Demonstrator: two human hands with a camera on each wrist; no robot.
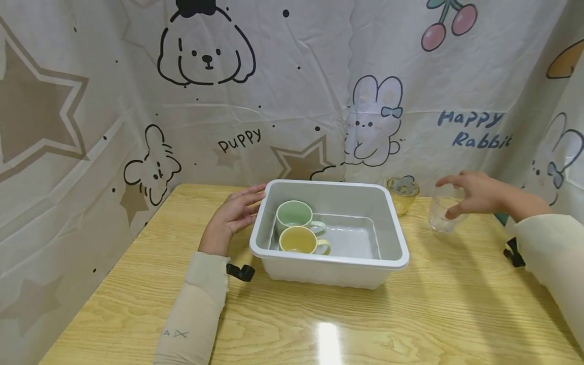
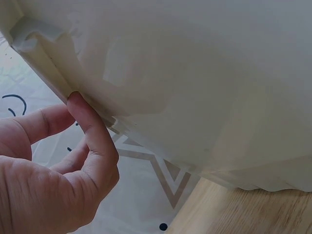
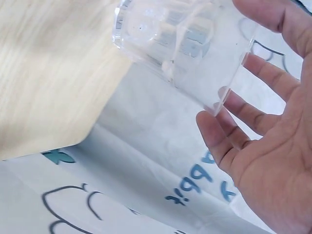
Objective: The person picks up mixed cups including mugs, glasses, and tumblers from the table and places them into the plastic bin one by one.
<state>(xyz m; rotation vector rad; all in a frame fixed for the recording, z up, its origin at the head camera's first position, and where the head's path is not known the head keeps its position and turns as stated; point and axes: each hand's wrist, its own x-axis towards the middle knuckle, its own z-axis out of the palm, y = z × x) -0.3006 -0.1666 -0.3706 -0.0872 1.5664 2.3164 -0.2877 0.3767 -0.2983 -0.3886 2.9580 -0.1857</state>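
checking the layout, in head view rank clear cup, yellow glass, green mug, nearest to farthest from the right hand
1. Clear cup: at the right hand
2. Yellow glass: left of the cup
3. Green mug: farther left, inside the bin

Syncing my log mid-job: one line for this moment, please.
left grip: touches grey bin | right grip: around clear cup | inside bin: green mug, yellow mug

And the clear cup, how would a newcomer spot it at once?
On the wood-grain table, find the pale bin. To its right, past the amber cup, the person's right hand holds the clear cup. It alone is colourless, unlike the tinted amber cup or the bin's green mug and yellow mug.
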